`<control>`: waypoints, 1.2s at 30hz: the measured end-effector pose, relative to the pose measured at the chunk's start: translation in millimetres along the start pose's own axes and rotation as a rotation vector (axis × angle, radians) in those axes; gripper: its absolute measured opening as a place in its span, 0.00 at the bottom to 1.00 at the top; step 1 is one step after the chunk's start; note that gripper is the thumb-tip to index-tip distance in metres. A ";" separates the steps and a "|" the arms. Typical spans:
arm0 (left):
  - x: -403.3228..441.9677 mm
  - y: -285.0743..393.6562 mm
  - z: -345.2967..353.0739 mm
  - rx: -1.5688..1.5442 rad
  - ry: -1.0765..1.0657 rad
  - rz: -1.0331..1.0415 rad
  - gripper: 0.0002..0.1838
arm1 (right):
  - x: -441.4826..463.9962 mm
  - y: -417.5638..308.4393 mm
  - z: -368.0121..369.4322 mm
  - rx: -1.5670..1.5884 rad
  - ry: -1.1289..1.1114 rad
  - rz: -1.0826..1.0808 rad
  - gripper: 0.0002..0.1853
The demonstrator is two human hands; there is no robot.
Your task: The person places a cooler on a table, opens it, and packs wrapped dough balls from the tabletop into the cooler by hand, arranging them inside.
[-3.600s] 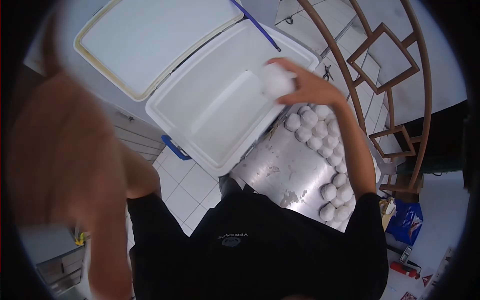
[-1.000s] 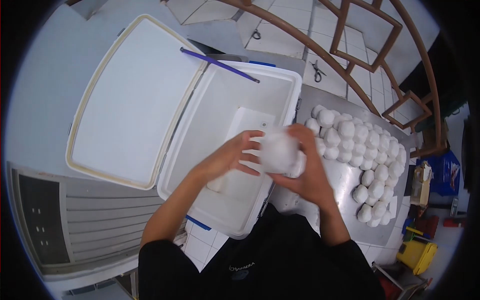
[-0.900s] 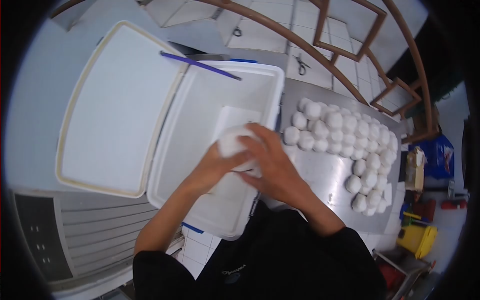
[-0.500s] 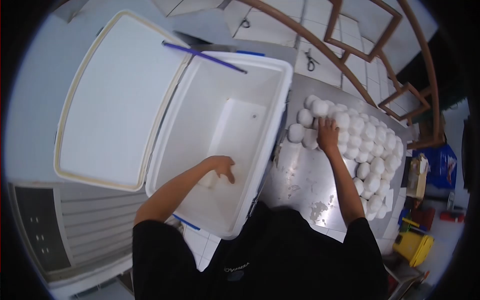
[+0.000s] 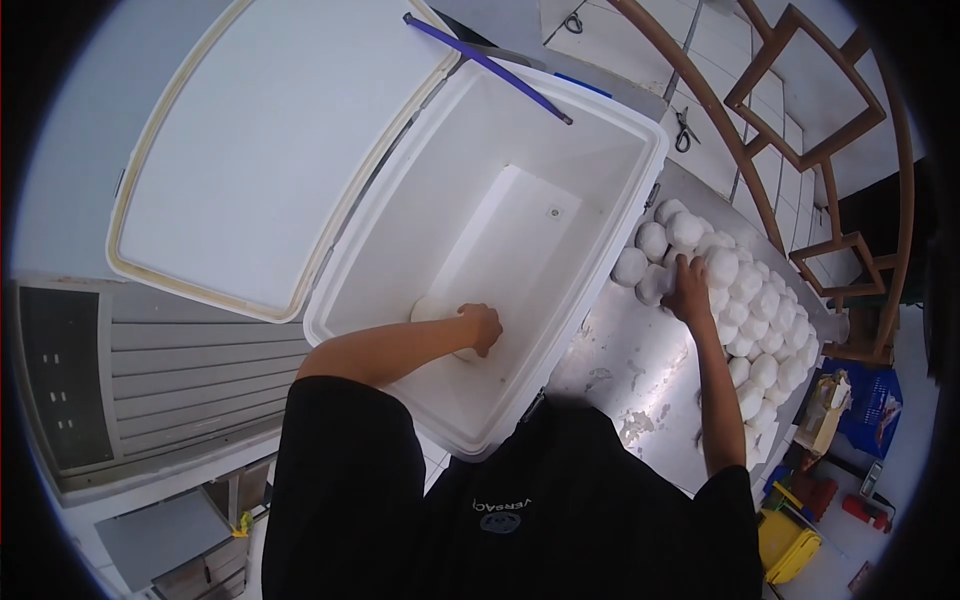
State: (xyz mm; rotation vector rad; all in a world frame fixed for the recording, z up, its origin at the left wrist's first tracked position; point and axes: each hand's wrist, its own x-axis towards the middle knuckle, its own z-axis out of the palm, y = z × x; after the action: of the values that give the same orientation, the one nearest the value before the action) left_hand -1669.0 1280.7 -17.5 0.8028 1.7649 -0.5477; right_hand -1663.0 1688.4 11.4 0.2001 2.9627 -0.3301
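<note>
My left hand (image 5: 482, 328) is down inside the white cooler box (image 5: 640, 150), its fingers curled. What they hold, if anything, is hidden. A peeled white coconut (image 5: 466, 354) shows just below the forearm on the cooler floor, and white shows above the forearm too. At the left edge of the coconut pile, my right hand (image 5: 688, 290) has its fingers around a peeled coconut (image 5: 655, 285), partly covering it. More white coconuts (image 5: 745, 282) lie packed together beyond and beside that hand.
The cooler's lid (image 5: 275, 150) is swung open to the left, with a purple strap (image 5: 490, 68) across to the rim. The coconuts lie on a metal table (image 5: 620, 370). Brown framework (image 5: 740, 150) rises behind it. A blue basket (image 5: 870, 400) and yellow container (image 5: 790, 545) stand at right.
The view has shifted, so the cooler appears farther right and higher. My left hand's spread fingers have curled inside the cooler. My right hand stays at the coconut pile.
</note>
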 end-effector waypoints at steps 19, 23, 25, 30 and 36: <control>-265.0 -10.5 -133.3 -1.416 0.647 0.696 0.33 | -102.9 -233.1 -198.2 0.766 0.314 -0.640 0.42; -199.0 -64.1 -122.5 -1.189 0.391 0.567 0.35 | -100.9 -176.3 -168.3 0.845 0.350 -0.309 0.35; -151.4 -77.2 -116.8 -0.893 0.125 0.450 0.34 | -100.2 -140.0 -140.0 0.840 0.351 -0.093 0.29; -23.7 -14.1 -102.7 -0.242 -0.171 0.329 0.38 | -120.2 -97.5 -90.3 0.814 0.209 0.148 0.24; 18.8 -26.4 -44.3 -0.529 -0.060 0.454 0.42 | -139.0 -74.1 -50.6 0.845 0.046 0.233 0.23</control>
State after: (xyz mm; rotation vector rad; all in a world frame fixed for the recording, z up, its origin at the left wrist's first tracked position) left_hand -1720.6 1298.9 -21.4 0.7602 1.5028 0.1922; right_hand -1544.9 1612.3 98.7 0.6337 2.5982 -1.5205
